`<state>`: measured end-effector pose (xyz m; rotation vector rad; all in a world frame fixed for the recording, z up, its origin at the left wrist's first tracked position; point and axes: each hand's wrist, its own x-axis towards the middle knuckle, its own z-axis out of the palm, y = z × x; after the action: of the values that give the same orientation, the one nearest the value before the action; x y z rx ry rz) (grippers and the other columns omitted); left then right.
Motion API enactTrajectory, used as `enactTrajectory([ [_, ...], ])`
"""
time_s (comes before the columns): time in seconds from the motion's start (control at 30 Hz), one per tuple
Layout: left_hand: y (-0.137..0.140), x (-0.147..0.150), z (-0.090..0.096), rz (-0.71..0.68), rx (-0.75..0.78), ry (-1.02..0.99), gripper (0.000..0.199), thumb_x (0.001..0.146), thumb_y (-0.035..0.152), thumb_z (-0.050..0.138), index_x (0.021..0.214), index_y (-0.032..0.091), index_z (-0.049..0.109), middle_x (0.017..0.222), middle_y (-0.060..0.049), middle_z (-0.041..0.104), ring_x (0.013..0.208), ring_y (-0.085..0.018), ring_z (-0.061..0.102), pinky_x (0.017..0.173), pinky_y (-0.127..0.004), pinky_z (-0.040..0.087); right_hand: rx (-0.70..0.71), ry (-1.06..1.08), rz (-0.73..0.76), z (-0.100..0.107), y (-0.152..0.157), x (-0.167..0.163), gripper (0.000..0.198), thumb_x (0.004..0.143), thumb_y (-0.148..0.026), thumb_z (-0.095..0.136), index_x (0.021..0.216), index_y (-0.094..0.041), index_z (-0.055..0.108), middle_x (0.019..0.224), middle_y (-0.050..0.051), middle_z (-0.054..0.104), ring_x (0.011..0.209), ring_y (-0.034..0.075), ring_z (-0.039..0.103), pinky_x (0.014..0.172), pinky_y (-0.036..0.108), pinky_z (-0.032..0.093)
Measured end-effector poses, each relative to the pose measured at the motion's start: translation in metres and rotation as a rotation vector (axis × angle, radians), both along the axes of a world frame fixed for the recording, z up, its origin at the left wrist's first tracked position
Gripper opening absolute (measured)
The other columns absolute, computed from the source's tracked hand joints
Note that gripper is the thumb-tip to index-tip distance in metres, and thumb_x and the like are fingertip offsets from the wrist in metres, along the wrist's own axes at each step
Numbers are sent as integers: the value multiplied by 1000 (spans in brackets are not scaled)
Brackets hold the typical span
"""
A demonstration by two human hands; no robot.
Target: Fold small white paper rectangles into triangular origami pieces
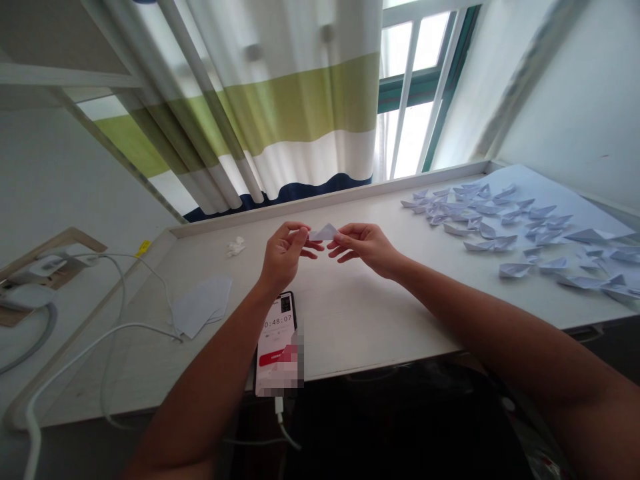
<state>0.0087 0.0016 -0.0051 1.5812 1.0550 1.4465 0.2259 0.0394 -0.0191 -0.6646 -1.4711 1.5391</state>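
Observation:
Between my two hands, a small folded paper boat [326, 232] is held up above the white desk, its pointed peak upward. My left hand [287, 253] pinches the left end between thumb and index finger, and the other fingers curl beneath. At the right end, my right hand [364, 247] grips it the same way with thumb and forefinger. Many similar folded paper boats [470, 213] lie spread over the right side of the desk, well apart from my hands.
A phone [277, 353] showing a timer lies by the desk's front edge, with a charging cable [281, 417] plugged in. Left of it are flat paper sheets [203, 307], white cables [95, 353] and crumpled white scraps [236, 247]. A large white sheet [545, 183] lies at the back right.

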Motion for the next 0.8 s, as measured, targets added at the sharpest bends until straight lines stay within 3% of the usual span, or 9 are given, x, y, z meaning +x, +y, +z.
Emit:
enactTrajectory([
  [0.1,3,-3,0,-38,-154,-71,55,95,71,71,117,21,70,91,-8,83,82,-26,84,65,-34,65,21,-11,3,0,1,1,47,80,-60,93,99,-19,79,94,8,85,83,22,83,74,36,69],
  [0.2,4,-6,0,-116,-275,-68,61,92,74,72,114,16,75,91,-13,84,80,-26,83,64,-33,65,47,-29,5,0,0,2,49,80,-61,92,99,-18,80,95,9,85,82,22,82,74,37,68],
  [0.37,3,-7,-3,-104,-157,-4,46,86,57,87,107,17,81,91,-11,85,82,-24,83,66,-32,65,28,-44,-4,0,0,2,51,78,-62,93,96,-16,80,91,10,85,76,21,82,70,34,67],
  [0.63,3,-4,-11,45,58,185,29,93,42,81,104,15,82,91,-11,85,85,-25,83,70,-35,66,26,-46,13,-5,-1,-2,52,78,-62,93,95,-16,80,91,10,85,72,20,81,64,31,65],
  [0.8,1,-3,-5,-18,-65,58,35,89,46,86,101,14,80,88,-10,84,81,-25,82,72,-35,66,26,-15,13,-5,0,-2,52,78,-62,93,96,-15,79,90,10,85,71,18,81,63,28,65],
])
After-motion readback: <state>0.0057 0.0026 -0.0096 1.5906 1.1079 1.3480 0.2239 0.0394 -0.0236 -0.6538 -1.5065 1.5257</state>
